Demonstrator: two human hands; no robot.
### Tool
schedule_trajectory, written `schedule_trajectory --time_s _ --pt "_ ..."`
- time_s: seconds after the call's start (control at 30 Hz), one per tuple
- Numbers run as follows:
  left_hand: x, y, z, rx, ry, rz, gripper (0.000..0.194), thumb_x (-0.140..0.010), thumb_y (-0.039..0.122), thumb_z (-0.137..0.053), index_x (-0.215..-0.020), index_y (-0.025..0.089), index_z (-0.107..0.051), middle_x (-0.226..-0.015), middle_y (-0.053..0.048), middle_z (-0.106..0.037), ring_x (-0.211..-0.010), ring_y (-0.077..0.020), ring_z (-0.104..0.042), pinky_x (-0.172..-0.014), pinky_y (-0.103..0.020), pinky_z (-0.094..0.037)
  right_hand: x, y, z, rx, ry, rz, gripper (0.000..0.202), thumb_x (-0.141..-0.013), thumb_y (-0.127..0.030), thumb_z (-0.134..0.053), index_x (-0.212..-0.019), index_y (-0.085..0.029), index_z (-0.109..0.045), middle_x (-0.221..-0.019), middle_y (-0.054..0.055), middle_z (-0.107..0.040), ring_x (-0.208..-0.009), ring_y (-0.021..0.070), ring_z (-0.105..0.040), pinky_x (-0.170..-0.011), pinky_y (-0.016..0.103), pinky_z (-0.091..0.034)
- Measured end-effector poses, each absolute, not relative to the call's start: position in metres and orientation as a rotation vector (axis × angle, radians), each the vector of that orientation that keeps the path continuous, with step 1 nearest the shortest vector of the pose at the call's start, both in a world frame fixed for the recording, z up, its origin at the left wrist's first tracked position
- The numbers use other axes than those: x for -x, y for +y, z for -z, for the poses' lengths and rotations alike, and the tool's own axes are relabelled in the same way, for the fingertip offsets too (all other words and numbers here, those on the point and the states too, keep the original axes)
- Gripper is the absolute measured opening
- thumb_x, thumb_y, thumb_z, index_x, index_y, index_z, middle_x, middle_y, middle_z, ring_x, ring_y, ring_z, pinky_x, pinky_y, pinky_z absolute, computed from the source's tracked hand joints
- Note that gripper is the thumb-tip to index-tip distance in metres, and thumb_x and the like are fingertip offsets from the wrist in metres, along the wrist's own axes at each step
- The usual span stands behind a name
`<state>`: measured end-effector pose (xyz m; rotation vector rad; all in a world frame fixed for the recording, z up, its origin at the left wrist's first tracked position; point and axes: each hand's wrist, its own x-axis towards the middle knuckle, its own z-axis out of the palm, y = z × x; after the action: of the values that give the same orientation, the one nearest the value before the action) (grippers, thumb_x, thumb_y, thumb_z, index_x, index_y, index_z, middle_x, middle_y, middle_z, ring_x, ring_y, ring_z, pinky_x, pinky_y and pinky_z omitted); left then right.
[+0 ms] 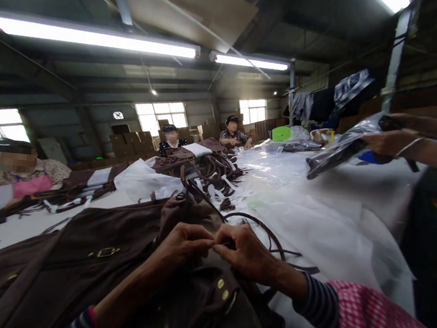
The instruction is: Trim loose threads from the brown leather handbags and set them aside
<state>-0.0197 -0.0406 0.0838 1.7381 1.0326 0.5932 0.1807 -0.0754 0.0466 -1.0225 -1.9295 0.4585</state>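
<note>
A dark brown bag (189,305) with brass-coloured fittings lies in front of me, its opening facing up. Over that opening my left hand (190,239) and my right hand (246,252) meet, fingertips almost touching. Both hands are closed in a pinch. Whatever sits between the fingertips is too small to make out; it may be part of the bag's edge. Thin brown straps (270,228) curve out behind my right hand. More brown bag material with a brass buckle (106,251) spreads to the left of my left hand.
Brown bags with straps and white wrapping form a pile (180,163) farther along the table. Translucent white sheeting (313,219) covers the right side. At right, a co-worker's hands hold a plastic-wrapped dark item (339,150). Several people sit around the table.
</note>
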Motion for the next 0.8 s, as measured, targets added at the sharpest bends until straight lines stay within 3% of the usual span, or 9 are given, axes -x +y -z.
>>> schedule_trajectory --time_s 0.13,0.37,0.47,0.57,0.63,0.7,0.8 --pt "0.022 -0.042 -0.085 -1.851 1.024 -0.476 0.04 -0.079 0.048 -0.073 -0.085 0.008 -0.075 -0.06 0.001 -0.054 -0.052 -0.0066 -0.037 -0.051 -0.022 -0.024 -0.184 -0.076 -0.046 1.0 -1.927 -0.505 0.006 -0.083 -0.02 -0.066 -0.084 -0.018 -0.071 -0.072 -0.001 -0.069 -0.066 0.0124 -0.058 -0.065 0.024 -0.038" --pt "0.019 -0.045 -0.089 -1.87 1.035 -0.442 0.041 -0.078 0.049 -0.072 -0.087 0.009 -0.072 -0.062 0.001 -0.054 -0.057 -0.0085 -0.04 -0.055 -0.022 -0.028 -0.188 -0.068 -0.05 0.988 -1.912 -0.655 0.006 -0.083 -0.022 -0.068 -0.081 -0.016 -0.069 -0.067 -0.004 -0.062 -0.064 0.011 -0.055 -0.061 0.023 -0.037" --pt "0.019 -0.045 -0.083 -1.875 1.006 -0.45 0.04 -0.08 0.051 -0.069 -0.084 0.011 -0.068 -0.062 0.003 -0.052 -0.056 -0.0083 -0.038 -0.055 -0.022 -0.028 -0.209 -0.051 -0.05 0.985 -1.947 -0.649 0.01 -0.086 -0.026 -0.065 -0.085 -0.017 -0.068 -0.075 -0.002 -0.064 -0.07 0.0125 -0.058 -0.066 0.024 -0.041" --pt "0.02 -0.043 -0.078 -1.881 0.995 -0.496 0.038 -0.083 0.051 -0.067 -0.084 0.013 -0.066 -0.064 0.003 -0.054 -0.056 -0.0088 -0.04 -0.055 -0.022 -0.03 -0.253 -0.025 -0.042 1.24 -1.928 -0.419 0.015 -0.09 -0.028 -0.057 -0.095 -0.016 -0.066 -0.091 0.004 -0.068 -0.084 0.017 -0.061 -0.079 0.029 -0.045" --pt "0.02 -0.042 -0.076 -1.895 0.982 -0.511 0.035 -0.083 0.049 -0.067 -0.084 0.013 -0.067 -0.065 0.001 -0.057 -0.058 -0.0098 -0.044 -0.057 -0.022 -0.032 -0.287 -0.01 -0.032 1.54 -1.939 -0.171 0.028 -0.088 -0.026 -0.059 -0.114 -0.015 -0.062 -0.113 0.011 -0.066 -0.096 0.0212 -0.06 -0.085 0.033 -0.045" --pt "0.02 -0.042 -0.077 -1.896 0.962 -0.514 0.034 -0.083 0.047 -0.067 -0.083 0.013 -0.067 -0.066 0.0 -0.059 -0.06 -0.0106 -0.047 -0.059 -0.023 -0.034 -0.317 -0.001 -0.019 1.805 -2.003 0.08 0.055 -0.081 -0.025 -0.067 -0.133 -0.016 -0.053 -0.13 0.017 -0.059 -0.111 0.0291 -0.055 -0.089 0.038 -0.044" --pt "0.019 -0.044 -0.079 -1.889 0.948 -0.497 0.035 -0.082 0.049 -0.067 -0.082 0.014 -0.066 -0.066 0.001 -0.058 -0.06 -0.0106 -0.047 -0.059 -0.023 -0.034 -0.347 0.003 -0.002 2.012 -2.031 0.197 0.069 -0.078 -0.028 -0.07 -0.141 -0.019 -0.047 -0.13 0.018 -0.06 -0.115 0.0332 -0.054 -0.088 0.04 -0.044"
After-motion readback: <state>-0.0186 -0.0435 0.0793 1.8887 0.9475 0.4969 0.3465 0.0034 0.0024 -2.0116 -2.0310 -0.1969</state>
